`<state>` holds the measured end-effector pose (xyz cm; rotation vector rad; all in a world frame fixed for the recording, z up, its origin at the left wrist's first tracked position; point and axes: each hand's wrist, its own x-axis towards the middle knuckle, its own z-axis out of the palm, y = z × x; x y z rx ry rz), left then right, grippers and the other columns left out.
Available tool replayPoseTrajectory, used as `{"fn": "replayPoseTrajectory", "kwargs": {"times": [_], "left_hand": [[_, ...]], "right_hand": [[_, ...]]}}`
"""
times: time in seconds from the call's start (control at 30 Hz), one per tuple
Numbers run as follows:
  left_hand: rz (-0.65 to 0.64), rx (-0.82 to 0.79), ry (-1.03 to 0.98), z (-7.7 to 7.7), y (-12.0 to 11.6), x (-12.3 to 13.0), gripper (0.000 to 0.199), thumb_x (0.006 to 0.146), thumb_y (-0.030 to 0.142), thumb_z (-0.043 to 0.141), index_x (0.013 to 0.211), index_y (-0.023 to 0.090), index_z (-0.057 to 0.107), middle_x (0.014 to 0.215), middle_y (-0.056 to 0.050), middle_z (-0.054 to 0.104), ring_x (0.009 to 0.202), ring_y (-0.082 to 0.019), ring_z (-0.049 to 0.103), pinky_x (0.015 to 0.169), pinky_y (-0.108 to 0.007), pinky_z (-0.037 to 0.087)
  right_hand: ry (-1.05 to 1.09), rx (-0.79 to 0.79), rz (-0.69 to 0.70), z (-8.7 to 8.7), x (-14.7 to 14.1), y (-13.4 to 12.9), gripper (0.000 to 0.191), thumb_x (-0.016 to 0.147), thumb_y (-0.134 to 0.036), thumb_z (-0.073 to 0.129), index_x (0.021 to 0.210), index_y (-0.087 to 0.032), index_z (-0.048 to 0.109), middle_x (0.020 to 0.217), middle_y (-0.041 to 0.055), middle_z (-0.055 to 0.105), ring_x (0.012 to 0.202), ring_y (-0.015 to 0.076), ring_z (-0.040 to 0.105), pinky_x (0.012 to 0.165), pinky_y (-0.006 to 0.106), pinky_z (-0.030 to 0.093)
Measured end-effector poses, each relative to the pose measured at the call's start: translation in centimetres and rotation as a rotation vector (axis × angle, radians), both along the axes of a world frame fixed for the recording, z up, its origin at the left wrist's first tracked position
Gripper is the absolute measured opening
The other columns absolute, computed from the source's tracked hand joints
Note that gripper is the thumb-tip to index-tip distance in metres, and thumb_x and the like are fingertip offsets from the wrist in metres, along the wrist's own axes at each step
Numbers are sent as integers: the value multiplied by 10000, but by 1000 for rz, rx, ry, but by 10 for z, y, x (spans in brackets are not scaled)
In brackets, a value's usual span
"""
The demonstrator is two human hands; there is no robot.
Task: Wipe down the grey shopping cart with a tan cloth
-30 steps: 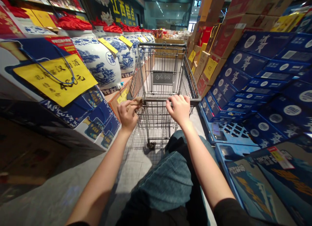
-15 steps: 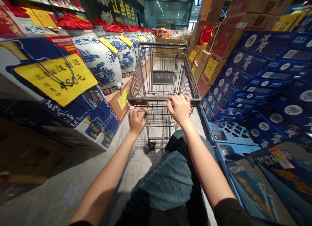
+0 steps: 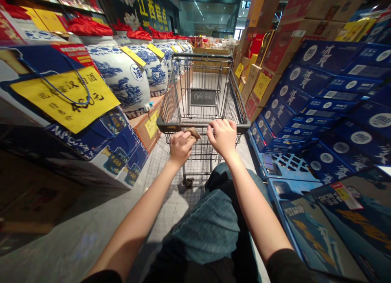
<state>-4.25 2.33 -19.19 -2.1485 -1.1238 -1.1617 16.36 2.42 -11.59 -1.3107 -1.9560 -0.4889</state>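
A dark metal shopping cart (image 3: 203, 97) stands right in front of me, its basket bare wire with a small sign panel on the far side. My right hand (image 3: 223, 137) is wrapped over the cart's handle bar, right of its middle. Bunched in my left hand (image 3: 181, 148) is a brown cloth (image 3: 192, 133), which lies against the near side of the handle, left of the right hand. The fingers of the left hand are closed around the cloth, and part of it sticks out past them.
Blue-and-white porcelain jars (image 3: 122, 77) with red cloth tops line a ledge on the left. Nearer stand blue gift boxes (image 3: 100, 144) with a yellow price sign (image 3: 67, 97). Stacked blue cartons (image 3: 305, 77) and a blue plastic pallet (image 3: 293, 169) flank the cart's right side.
My left hand has moved right along the near side of the handle with the cloth, closer to my right hand. The right hand keeps its hold on the handle.
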Motion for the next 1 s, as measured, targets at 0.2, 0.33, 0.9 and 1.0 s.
{"fn": "replayPoseTrajectory", "kwargs": {"times": [0.2,0.33,0.9,1.0], "left_hand": [[-43,-38,64,-9,-14,1,306,856,76,602,1004,272,786,1109,-91,709,1082,-294,564,934,-466,462],[16,48,-81,26,-9,-4,324,927,104,584,1080,302,791,1172,-77,689,1157,-291,555,1013,-487,420],[8,66,-4,10,1,12,274,935,137,562,1002,281,786,1098,-86,744,1104,-291,584,956,-483,467],[-41,-17,128,-12,5,18,233,915,141,573,927,264,770,1025,-85,761,1003,-284,599,886,-458,478]], "right_hand": [[8,7,15,-1,-1,0,248,1038,-292,472,926,-214,679,936,75,728,946,248,575,949,412,305],[17,14,21,-2,-1,-1,254,1041,-285,464,928,-215,681,945,78,734,952,250,575,950,414,304],[3,10,10,-1,-1,-2,246,1044,-284,463,931,-219,671,956,75,734,946,252,580,949,415,306],[10,5,8,0,0,-2,238,1041,-276,470,925,-217,668,947,75,731,950,248,582,950,413,306]]}}
